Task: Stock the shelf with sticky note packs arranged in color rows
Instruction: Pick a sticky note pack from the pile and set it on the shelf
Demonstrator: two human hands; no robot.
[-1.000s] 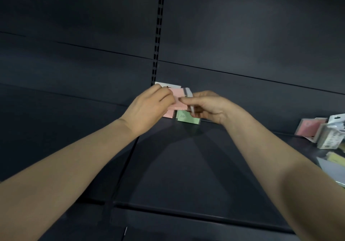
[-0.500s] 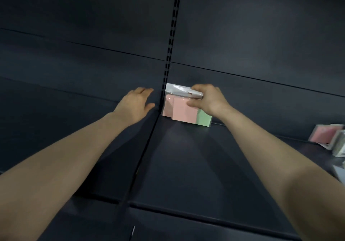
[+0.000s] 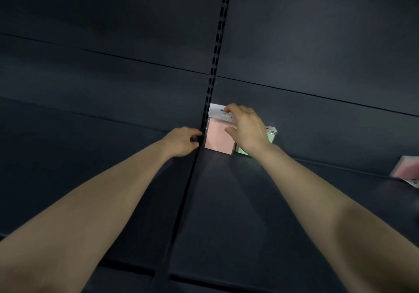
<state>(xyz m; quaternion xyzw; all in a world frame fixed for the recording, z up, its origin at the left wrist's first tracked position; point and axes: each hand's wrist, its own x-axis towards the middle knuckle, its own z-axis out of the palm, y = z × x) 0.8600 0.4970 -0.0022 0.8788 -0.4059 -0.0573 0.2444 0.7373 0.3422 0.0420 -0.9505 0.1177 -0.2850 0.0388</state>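
A pink sticky note pack [image 3: 218,138] with a white header stands upright at the back of the dark shelf [image 3: 226,213], tight against the slotted upright. A green pack [image 3: 242,150] stands just to its right, mostly hidden behind my wrist. My right hand [image 3: 246,127] lies over the pink pack, fingertips on the header's top edge and thumb in front of the pink face. My left hand [image 3: 182,141] is at the pink pack's left side by the upright, fingers curled, nothing visible in it.
The slotted upright [image 3: 218,43] runs up the dark back panel. Another pink pack [image 3: 405,168] leans at the far right edge of the shelf. A seam between two shelf boards runs from the upright toward me.
The pink pack now stands flush at the back beside the upright. My right hand has shifted over its header. My left hand has gone from spread on the back panel to curled next to the pack.
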